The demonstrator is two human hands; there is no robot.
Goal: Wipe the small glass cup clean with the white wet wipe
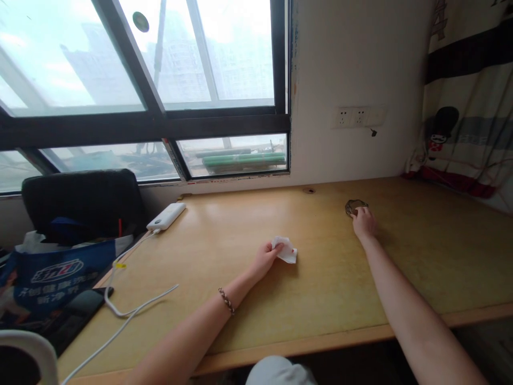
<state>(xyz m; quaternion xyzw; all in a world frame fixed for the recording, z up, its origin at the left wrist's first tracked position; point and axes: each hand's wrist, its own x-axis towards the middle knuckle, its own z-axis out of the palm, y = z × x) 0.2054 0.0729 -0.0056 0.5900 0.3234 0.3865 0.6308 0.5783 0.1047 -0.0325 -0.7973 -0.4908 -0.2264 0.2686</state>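
My left hand (267,259) is closed on a crumpled white tissue (285,251) just above the middle of the wooden table (320,299). A small reddish spot shows near the tissue's right edge. Farther back and to the right, my right hand (364,222) reaches out to a small round glass ashtray (356,204) with a dark, shiny rim. Its fingers are closed on the near edge of the ashtray, which appears to rest on the tabletop. The fingertips are partly hidden behind the back of the hand.
A white power bank (166,216) lies at the table's left edge, with a white cable (132,313) trailing forward from it. Left of the table are a black chair (84,203) and a blue bag (56,278). Wall sockets (352,117) and a curtain (468,117) are at the back right.
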